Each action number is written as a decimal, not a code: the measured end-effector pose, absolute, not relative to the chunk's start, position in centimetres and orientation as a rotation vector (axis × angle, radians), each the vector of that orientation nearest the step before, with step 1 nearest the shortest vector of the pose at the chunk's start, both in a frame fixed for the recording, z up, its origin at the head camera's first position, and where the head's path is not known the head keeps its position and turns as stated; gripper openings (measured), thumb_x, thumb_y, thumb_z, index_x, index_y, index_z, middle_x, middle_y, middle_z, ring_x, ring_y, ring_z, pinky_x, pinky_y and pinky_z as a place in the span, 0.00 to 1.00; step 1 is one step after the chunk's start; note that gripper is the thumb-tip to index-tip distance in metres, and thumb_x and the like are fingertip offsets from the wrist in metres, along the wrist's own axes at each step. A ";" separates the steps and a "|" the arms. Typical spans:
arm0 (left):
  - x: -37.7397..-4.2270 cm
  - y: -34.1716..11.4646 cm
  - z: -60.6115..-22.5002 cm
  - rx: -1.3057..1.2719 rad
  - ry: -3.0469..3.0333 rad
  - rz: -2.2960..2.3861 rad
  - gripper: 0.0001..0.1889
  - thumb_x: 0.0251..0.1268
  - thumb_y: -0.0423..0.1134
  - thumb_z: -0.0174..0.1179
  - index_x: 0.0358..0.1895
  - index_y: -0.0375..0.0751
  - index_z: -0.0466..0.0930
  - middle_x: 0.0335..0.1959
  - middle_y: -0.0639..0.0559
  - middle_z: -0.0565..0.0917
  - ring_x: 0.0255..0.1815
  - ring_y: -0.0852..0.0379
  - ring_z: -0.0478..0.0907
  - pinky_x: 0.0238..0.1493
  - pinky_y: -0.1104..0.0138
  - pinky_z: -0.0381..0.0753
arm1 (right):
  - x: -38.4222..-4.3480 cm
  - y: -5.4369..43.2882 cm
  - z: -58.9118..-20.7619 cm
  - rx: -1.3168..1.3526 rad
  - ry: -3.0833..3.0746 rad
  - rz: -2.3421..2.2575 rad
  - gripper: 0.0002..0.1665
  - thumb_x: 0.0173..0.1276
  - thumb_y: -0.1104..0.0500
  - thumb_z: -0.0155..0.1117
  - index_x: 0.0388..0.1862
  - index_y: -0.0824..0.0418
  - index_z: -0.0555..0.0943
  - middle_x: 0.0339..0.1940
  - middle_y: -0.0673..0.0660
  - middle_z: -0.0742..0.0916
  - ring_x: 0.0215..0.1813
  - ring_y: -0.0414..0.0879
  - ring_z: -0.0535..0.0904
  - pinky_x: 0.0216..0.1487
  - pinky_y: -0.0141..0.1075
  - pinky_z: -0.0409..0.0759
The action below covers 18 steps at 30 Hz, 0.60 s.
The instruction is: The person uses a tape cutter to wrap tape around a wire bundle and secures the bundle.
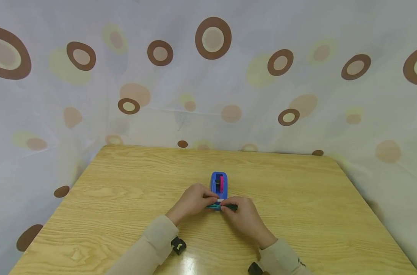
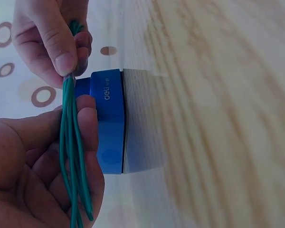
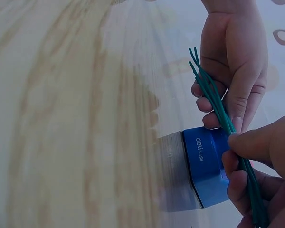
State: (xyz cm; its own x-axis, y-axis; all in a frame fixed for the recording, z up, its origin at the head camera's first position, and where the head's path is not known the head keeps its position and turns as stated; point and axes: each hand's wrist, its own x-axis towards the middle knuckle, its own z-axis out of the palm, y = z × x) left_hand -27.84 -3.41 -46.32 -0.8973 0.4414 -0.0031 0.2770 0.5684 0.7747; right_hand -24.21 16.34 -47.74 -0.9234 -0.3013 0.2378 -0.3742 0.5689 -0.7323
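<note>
Both hands hold a bundle of thin green wires (image 2: pixel 71 137) just in front of a blue tape dispenser (image 1: pixel 214 185). My left hand (image 1: pixel 194 200) has its thumb and fingers about the bundle near its middle, and several loose wire ends stick out past that hand. Close beside it, my right hand (image 1: pixel 244 215) pinches the bundle between thumb and fingers. A shiny clear bit, perhaps tape, shows on the wires under the right thumb in the left wrist view. The dispenser stands upright with a pink wheel (image 1: pixel 221 184) inside; its front end is partly hidden by the hands.
The wood-grain table (image 1: pixel 126 183) reaches out on both sides of the dispenser. Behind it hangs a pale curtain (image 1: pixel 181 84) with brown and beige circles. Dark wrist camera mounts (image 1: pixel 178 245) sit by the sleeve cuffs.
</note>
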 end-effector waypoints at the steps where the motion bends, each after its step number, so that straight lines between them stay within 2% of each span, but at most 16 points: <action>1: -27.8 -3.4 -46.3 0.604 2.596 1.241 0.08 0.68 0.37 0.63 0.43 0.41 0.90 0.36 0.54 0.88 0.26 0.66 0.77 0.25 0.71 0.74 | -24.2 16.3 -47.7 0.584 -2.705 1.293 0.06 0.63 0.69 0.71 0.35 0.59 0.89 0.39 0.51 0.89 0.45 0.44 0.84 0.47 0.42 0.82; 6: -27.9 -3.4 -46.3 0.611 2.569 1.260 0.08 0.69 0.37 0.63 0.43 0.41 0.90 0.36 0.53 0.89 0.24 0.64 0.78 0.24 0.71 0.74 | -24.2 16.3 -47.7 0.573 -2.708 1.279 0.07 0.62 0.69 0.71 0.35 0.59 0.89 0.39 0.52 0.89 0.46 0.45 0.84 0.48 0.44 0.82; 18: -28.0 -3.4 -46.2 0.631 2.600 1.221 0.08 0.68 0.38 0.64 0.43 0.41 0.90 0.40 0.53 0.88 0.26 0.64 0.75 0.25 0.71 0.70 | -23.8 16.0 -47.6 0.549 -2.695 1.284 0.06 0.62 0.69 0.71 0.34 0.59 0.90 0.38 0.52 0.90 0.48 0.47 0.84 0.49 0.47 0.81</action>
